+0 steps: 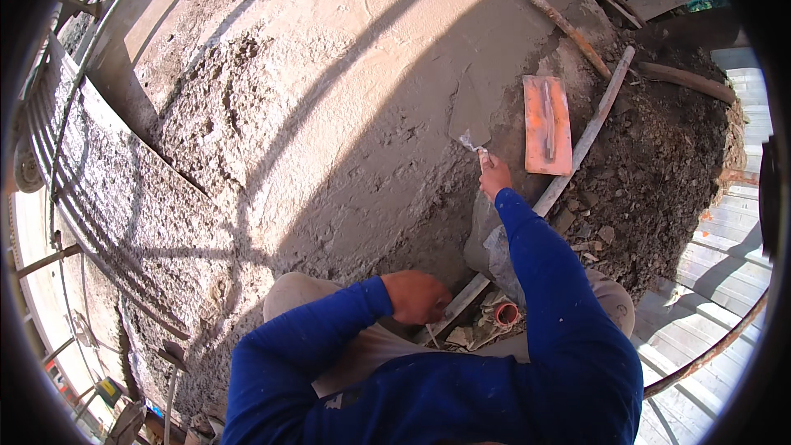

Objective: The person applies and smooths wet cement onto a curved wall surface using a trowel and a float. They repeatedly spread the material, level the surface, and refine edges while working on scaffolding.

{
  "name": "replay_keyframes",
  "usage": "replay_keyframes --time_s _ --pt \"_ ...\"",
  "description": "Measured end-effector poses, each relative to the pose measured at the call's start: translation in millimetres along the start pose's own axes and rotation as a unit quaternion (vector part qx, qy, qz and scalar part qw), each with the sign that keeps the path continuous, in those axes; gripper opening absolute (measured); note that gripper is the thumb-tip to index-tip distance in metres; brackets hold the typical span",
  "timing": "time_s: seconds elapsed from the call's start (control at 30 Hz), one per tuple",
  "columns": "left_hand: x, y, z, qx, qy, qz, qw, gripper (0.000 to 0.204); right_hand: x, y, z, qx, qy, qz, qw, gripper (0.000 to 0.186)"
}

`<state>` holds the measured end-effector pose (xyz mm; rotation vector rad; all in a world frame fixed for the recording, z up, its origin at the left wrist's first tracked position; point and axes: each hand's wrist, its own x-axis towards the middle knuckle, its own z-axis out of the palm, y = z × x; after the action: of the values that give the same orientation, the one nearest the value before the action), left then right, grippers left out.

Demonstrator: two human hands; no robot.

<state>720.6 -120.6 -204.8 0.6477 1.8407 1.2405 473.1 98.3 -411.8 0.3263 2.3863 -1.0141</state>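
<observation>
My right hand grips the handle of a trowel, whose blade lies flat on wet grey mortar and is smeared with it. Just right of that hand rests an orange plastering float with a long handle along its top. My left hand is curled into a fist beside my left knee, with nothing showing from it; its palm side is hidden. Both arms wear blue sleeves.
A long wooden batten edges the mortar on the right, with dark rubble soil beyond it. An orange pipe end stands among debris between my knees. Corrugated metal sheeting lies far right. A curved rough ledge runs along the left.
</observation>
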Motion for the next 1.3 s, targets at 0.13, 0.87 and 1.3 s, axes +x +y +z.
replay_keyframes --time_s 0.13,0.87,1.3 --pt "-6.4 0.3 7.2 0.012 0.004 0.014 1.0 0.029 -82.7 43.5 55.3 -0.126 0.028 -0.126 0.984 0.038" --pt "-42.8 1.9 15.7 0.01 0.037 0.011 0.999 0.028 -12.7 0.1 -23.4 0.17 0.017 -0.002 0.985 0.022" --pt "-25.3 17.9 0.3 0.004 0.021 0.008 1.0 0.035 -37.4 31.2 -38.9 -0.03 0.023 -0.059 0.998 0.029"
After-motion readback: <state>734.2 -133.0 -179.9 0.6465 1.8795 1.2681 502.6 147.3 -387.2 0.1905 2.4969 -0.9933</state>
